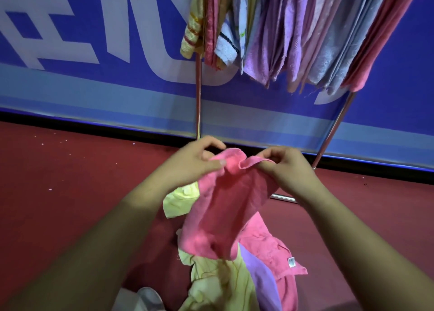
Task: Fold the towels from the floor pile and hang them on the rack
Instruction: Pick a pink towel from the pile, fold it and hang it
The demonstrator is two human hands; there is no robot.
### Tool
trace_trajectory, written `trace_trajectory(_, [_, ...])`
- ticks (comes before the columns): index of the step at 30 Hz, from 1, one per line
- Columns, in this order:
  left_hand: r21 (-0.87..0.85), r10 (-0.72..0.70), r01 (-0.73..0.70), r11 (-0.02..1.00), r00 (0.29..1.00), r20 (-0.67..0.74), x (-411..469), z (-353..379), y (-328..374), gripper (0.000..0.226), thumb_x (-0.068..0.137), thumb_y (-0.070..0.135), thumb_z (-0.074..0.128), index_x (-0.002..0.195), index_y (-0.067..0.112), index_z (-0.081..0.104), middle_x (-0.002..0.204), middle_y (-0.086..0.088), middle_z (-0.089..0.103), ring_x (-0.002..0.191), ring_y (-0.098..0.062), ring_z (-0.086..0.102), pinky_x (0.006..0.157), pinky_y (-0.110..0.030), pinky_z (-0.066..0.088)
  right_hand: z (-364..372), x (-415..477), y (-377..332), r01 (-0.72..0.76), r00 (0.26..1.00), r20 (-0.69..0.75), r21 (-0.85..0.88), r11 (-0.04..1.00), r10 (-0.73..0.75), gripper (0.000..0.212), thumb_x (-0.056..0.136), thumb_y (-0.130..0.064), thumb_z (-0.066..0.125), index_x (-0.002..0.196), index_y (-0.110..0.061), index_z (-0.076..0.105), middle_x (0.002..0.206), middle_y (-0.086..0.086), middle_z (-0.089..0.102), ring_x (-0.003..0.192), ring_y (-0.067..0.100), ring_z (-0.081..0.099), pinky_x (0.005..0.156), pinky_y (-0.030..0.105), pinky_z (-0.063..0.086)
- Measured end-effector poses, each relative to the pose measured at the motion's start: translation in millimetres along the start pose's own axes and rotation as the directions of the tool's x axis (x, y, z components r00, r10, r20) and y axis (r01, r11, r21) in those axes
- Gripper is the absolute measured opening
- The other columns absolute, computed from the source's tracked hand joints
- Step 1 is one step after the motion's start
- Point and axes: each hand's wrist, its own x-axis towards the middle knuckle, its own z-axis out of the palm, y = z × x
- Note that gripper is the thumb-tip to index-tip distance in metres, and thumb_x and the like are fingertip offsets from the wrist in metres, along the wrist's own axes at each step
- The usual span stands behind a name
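Blue wall [70,40]: it has big white shapes on it and sits behind everything.
Red floor [58,193]: it has little white specks on this side.
Left hand [199,162]: the fingers and thumb are bent, pinching the top edge of the pink towel.
Pink towel [225,205]: it is up in the air between the two hands, low down in front of the rack. Its top edge is bunched and wavy, not pulled flat. The rest hangs over the floor pile. I cannot tell if the bottom touches it.
Floor pile [218,285]: yellow, purple and pink towels lie in a heap right under the held one.
Right hand [288,167]: the fingers are bent too, pinching the same top edge, near the left hand.
Hung towels [305,28]: there are lots already, squeezed side by side.
Rack [333,127]: it has thin shiny poles and stands by the wall.
Risk, crooked fold: the edge is crumpled and the hands are close. If the corners are not found first, the fold may come out wonky.
Risk, drop: these are only small pinches. A quick tug could pull the edge free, and the towel would land back on the heap.
Risk, snag: the hanging end may drag another towel up with it.
Risk, full rack: squeezing one more in may push a neighbour off.
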Motion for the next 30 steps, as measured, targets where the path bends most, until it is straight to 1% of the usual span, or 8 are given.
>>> trace_trajectory(3, [0.017,0.006,-0.010,1.000,0.981,0.192,-1.0,19.0,-1.2,0.047,0.092,0.012,0.068,0.133,0.029,0.053,0.086,-0.007,0.071,0.076,-0.012,0.061,0.073,-0.024,0.049,11.4,-5.5,-5.8,0.081,0.986,0.138,0.081,0.993,-0.092,0.007,0.085,-0.015,0.079,0.080,-0.011,0.075,0.072,0.001,0.073,0.063,0.003,0.060,0.062,0.020,0.049])
trace_trajectory(5, [0.138,0.008,-0.040,0.990,0.974,0.225,1.0,23.4,-5.6,0.023,0.093,0.016,0.067,0.113,0.026,0.064,0.079,0.000,0.062,0.071,-0.011,0.052,0.070,-0.028,0.043,14.9,-7.2,-7.2,0.124,0.969,0.204,0.089,0.988,-0.140,0.005,0.087,-0.011,0.076,0.083,-0.009,0.076,0.078,0.003,0.075,0.067,0.003,0.062,0.065,0.017,0.050])
trace_trajectory(8, [0.216,-0.017,-0.001,0.976,0.996,0.083,6.0,22.6,-7.5,0.008,0.082,0.031,0.068,0.086,0.023,0.068,0.071,0.003,0.058,0.068,-0.011,0.049,0.069,-0.034,0.040,11.4,-3.9,-4.6,0.122,0.970,0.202,0.063,0.991,-0.132,0.004,0.086,-0.016,0.078,0.085,-0.012,0.077,0.081,0.004,0.076,0.070,0.005,0.064,0.069,0.023,0.052])
trace_trajectory(14, [-0.085,-0.067,0.061,0.995,0.995,-0.076,8.0,16.4,-7.6,0.014,0.087,0.014,0.069,0.100,0.008,0.069,0.090,-0.020,0.071,0.082,-0.020,0.060,0.083,-0.040,0.048,-2.9,5.0,2.3,0.082,0.996,0.039,0.043,0.996,-0.084,0.009,0.093,-0.006,0.069,0.084,-0.007,0.072,0.054,-0.002,0.060,0.046,0.005,0.049,0.049,0.017,0.041])
trace_trajectory(19, [-0.117,-0.038,0.015,0.993,0.981,-0.192,6.6,18.3,-0.5,0.017,0.092,0.007,0.067,0.107,0.016,0.070,0.065,-0.011,0.055,0.051,-0.006,0.046,0.052,-0.017,0.037,1.1,8.2,3.1,0.104,0.990,-0.111,0.143,0.984,-0.089,0.011,0.092,0.002,0.066,0.091,-0.009,0.065,0.054,0.013,0.058,0.042,0.017,0.050,0.045,0.026,0.045])
trace_trajectory(25, [-0.135,-0.040,0.048,0.990,0.997,0.062,4.4,19.3,3.5,0.033,0.093,-0.013,0.054,0.121,0.001,0.065,0.111,-0.012,0.074,0.100,-0.021,0.070,0.085,-0.027,0.059,3.2,8.3,4.5,0.140,0.990,-0.062,0.253,0.957,-0.128,0.020,0.091,0.019,0.048,0.082,0.006,0.061,0.061,0.010,0.067,0.057,0.020,0.062,0.059,0.027,0.055])
trace_trajectory(27, [0.001,0.008,-0.008,1.000,1.000,0.019,1.8,22.9,5.9,0.023,0.093,-0.006,0.059,0.111,0.004,0.071,0.082,0.009,0.075,0.083,-0.008,0.072,0.079,-0.026,0.060,3.2,6.8,4.1,0.154,0.988,-0.048,0.193,0.969,-0.147,0.031,0.088,0.020,0.048,0.077,0.000,0.069,0.061,0.005,0.069,0.059,0.017,0.062,0.063,0.026,0.055])
trace_trajectory(30, [0.114,0.043,-0.035,0.993,0.996,-0.073,0.3,25.3,7.7,0.010,0.093,0.012,0.066,0.091,0.006,0.074,0.061,0.006,0.070,0.065,-0.011,0.071,0.058,-0.021,0.055,3.8,2.1,-0.3,0.190,0.981,0.014,0.079,0.979,-0.192,0.027,0.090,0.003,0.062,0.079,-0.018,0.075,0.069,0.000,0.073,0.067,0.010,0.065,0.070,0.029,0.054])
